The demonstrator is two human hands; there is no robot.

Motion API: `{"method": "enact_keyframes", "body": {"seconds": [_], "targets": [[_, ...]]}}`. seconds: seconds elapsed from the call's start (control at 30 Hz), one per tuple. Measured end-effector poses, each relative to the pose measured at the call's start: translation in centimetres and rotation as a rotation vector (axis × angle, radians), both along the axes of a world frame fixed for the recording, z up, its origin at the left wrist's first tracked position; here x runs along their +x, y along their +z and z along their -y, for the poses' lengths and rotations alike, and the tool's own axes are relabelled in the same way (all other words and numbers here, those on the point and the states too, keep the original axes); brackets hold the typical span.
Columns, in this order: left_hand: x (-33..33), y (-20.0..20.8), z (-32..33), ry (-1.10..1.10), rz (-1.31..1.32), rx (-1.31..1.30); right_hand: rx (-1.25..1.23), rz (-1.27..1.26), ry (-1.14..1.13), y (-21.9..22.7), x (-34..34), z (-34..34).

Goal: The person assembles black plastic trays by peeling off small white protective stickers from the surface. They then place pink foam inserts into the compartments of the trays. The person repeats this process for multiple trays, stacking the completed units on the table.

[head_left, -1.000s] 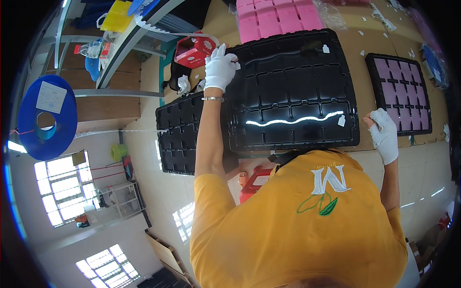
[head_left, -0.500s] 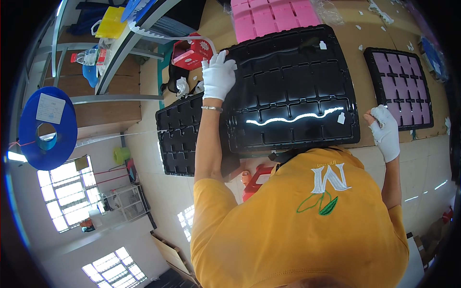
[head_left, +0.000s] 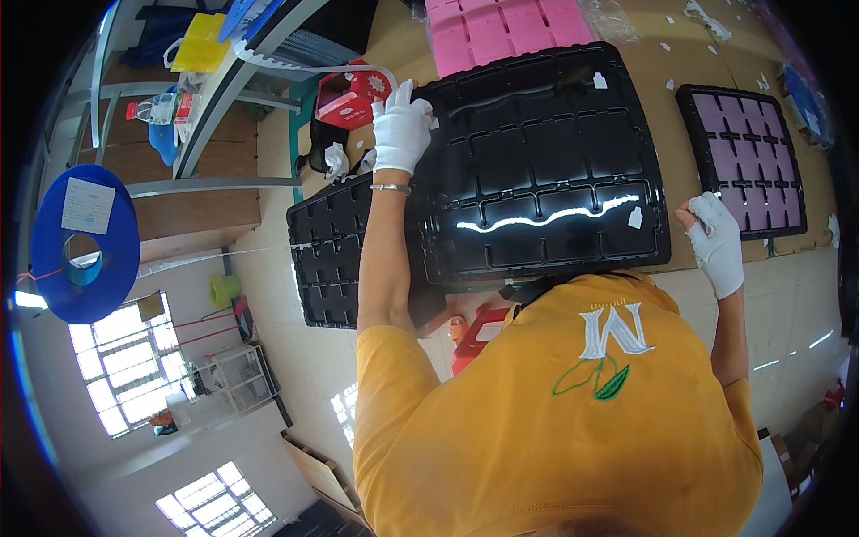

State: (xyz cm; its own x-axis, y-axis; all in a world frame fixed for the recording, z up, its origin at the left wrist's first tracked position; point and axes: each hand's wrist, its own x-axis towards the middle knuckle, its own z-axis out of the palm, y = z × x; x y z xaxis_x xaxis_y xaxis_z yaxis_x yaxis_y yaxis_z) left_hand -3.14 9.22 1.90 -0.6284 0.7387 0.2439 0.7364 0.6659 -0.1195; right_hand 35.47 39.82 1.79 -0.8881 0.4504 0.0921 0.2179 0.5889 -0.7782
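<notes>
My left hand, in a white glove with bare fingertips, is over the far left corner of a large glossy black plastic tray. Its fingers reach forward, apart, near a red box, and I make out nothing held in them. Just right of its fingers is a small white tag; two similar tags lie on the tray's right part. My right hand, gloved the same way, is curled closed between the large tray and a smaller black tray with purple compartments. Whatever its fingers may hold is hidden.
Another black tray lies at the left, partly under the large one. Pink trays stand at the far side. A metal rack, a hanging blue reel and a pale strip occupy the left. White scraps dot the brown table.
My left hand has shifted slightly away from me and leftward, toward the red box. My right hand keeps nearly the same place and shape. The trays stay put.
</notes>
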Motion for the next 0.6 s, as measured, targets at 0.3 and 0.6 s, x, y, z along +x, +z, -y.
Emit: {"method": "enact_keyframes", "body": {"seconds": [0.3,0.6], "targets": [[5.2,1.5,3.3,-0.004,-0.187,0.19,0.049,0.001,-0.027,0.5,1.3,-0.3],[-1.1,1.9,7.5,0.188,-0.045,0.354,0.037,-0.012,0.029,0.6,-0.4,-0.6]]}}
